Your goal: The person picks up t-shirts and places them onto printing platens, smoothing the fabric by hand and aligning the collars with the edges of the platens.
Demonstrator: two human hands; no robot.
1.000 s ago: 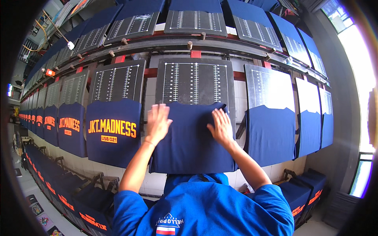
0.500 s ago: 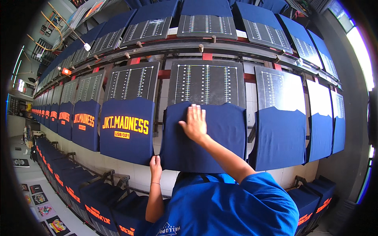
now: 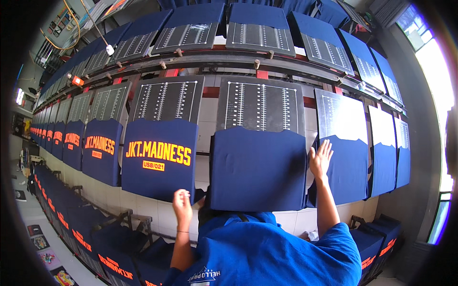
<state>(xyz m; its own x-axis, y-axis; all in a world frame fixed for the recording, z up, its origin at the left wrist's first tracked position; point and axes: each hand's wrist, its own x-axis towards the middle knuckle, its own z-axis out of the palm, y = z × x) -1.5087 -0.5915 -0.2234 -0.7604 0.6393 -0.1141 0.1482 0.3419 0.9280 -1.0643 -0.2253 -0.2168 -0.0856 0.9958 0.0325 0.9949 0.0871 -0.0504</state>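
A plain navy T-shirt (image 3: 257,171) lies stretched over a dark board directly before me, looking mostly smooth. My right hand (image 3: 320,161) is off to its right, fingers stretched out, at the left edge of another plain navy shirt (image 3: 344,167); whether it touches the cloth I cannot tell. To the left, my left hand (image 3: 182,206) hovers by the lower right corner of a navy shirt with orange and yellow lettering (image 3: 159,155). Its fingers are curled inward, and nothing shows in them.
Dark boards with white ruler marks (image 3: 261,105) stick out beyond the shirts' collars. A long metal rail (image 3: 224,66) runs behind them, with a second row of shirt-covered boards (image 3: 260,14) beyond. Printed shirts (image 3: 112,248) hang over boards at the lower left.
My right hand has left the middle shirt's cloth and moved right to the neighbouring shirt. My left hand has let go of the middle shirt's lower left corner. The view has shifted slightly.
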